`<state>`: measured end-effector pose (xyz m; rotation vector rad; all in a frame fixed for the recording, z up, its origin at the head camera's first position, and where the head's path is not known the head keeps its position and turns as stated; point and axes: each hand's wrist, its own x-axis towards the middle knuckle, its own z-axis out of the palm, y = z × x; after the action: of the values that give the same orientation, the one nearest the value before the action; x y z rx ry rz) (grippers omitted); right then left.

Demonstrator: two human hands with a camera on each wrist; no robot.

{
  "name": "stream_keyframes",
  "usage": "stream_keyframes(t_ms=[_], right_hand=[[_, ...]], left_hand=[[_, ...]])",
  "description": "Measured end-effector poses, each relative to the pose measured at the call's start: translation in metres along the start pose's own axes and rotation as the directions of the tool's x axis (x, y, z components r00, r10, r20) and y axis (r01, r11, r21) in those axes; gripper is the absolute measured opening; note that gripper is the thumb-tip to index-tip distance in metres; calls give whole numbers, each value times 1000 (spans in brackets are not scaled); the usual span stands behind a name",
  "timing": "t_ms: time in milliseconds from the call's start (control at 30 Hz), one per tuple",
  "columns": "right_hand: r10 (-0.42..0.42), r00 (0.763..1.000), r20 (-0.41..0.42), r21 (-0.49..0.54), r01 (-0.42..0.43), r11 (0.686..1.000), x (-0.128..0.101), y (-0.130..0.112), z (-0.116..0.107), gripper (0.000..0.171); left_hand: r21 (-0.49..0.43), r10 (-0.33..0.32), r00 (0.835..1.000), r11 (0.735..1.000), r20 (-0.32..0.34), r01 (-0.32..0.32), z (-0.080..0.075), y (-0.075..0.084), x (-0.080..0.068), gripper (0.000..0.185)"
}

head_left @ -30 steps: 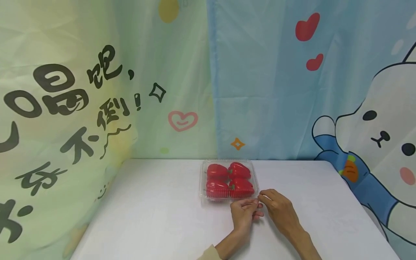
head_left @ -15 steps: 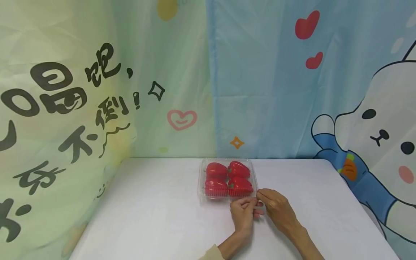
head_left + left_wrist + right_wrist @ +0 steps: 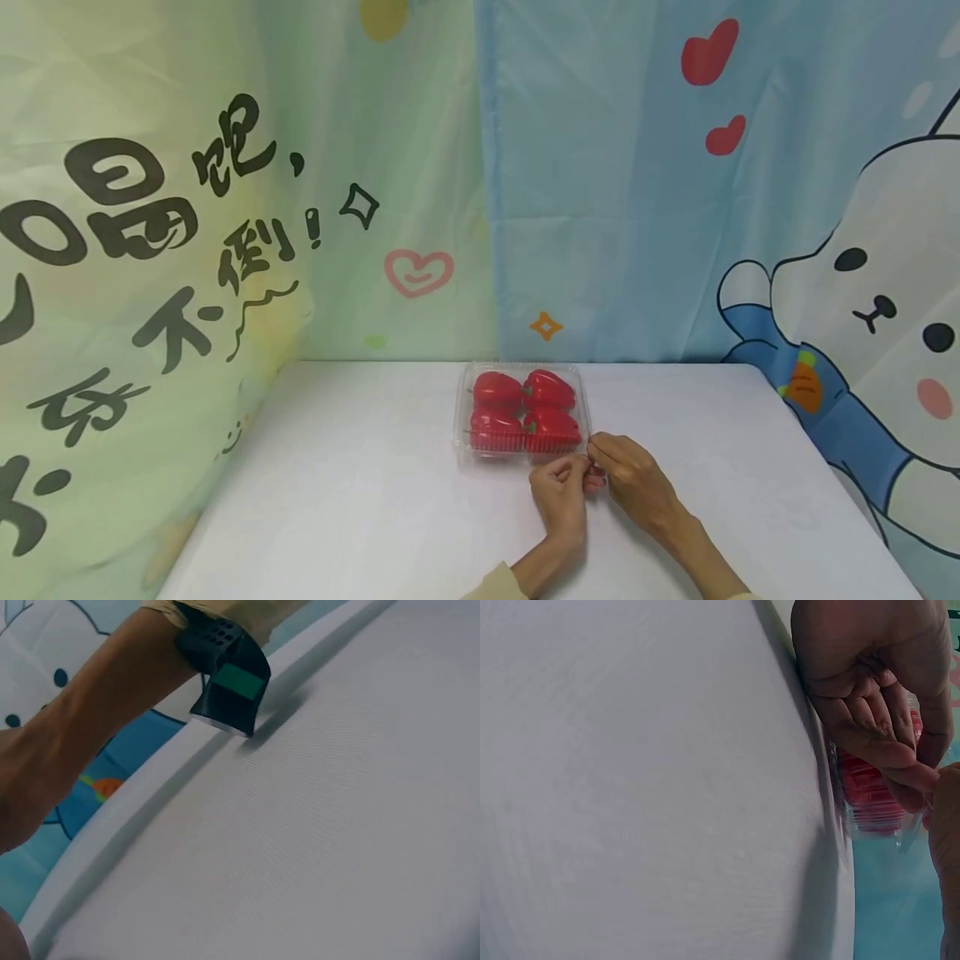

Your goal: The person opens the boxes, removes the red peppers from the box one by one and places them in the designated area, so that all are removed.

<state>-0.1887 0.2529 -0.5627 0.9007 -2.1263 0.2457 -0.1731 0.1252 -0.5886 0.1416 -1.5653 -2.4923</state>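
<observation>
The clear plastic box sits on the white table just ahead of my hands, its near right corner right at my fingertips. It is closed, with four red peppers packed inside in two rows. From my right wrist I see that same corner with red showing through the ribbed plastic.

My left hand rests its heel on the table just behind the box, fingers curled, thumb and forefinger coming together at the corner flap. In the right wrist view the left hand shows its fingers folded in against the edge of the box. My right hand lies just to the right of the left, touching it at the fingertips, and its thumb and forefinger pinch at the same corner of the plastic rim. Exactly which layer each hand holds I cannot tell; the flap is too small and clear.

My right forearm crosses the left wrist view with a black camera mount strapped to it, above bare tablecloth.

Beyond the box, behind the far table edge, hang a pale green curtain with black characters to my left and a blue one with a cartoon bear to my right.
</observation>
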Motion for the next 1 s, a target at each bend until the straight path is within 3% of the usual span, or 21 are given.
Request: stream_keyframes(t_ms=[200,333,433,733,900,1000], right_hand=[[-57,998,-25,-20,56,998,4,1,2,50],[-65,998,-6,0,65,998,5,2,1,23],[-59,998,-9,20,59,998,4,2,2,39],[-61,996,-62,0,61,998,5,0,7,19],[-56,997,-58,-24,55,998,9,-1,6,48],[-54,997,-50,-20,53,998,11,-2,5,45]], left_hand=[[-14,18,999,1000,-38,-19,3,-1,0,11],[-19,11,999,1000,-35,-11,4,1,0,11],[-22,4,999,1000,-39,-5,5,3,2,10],[-43,-31,996,999,-82,28,7,4,3,8],[-53,-8,996,999,-84,3,7,0,4,9],[-47,3,997,999,-80,-7,7,0,4,10]])
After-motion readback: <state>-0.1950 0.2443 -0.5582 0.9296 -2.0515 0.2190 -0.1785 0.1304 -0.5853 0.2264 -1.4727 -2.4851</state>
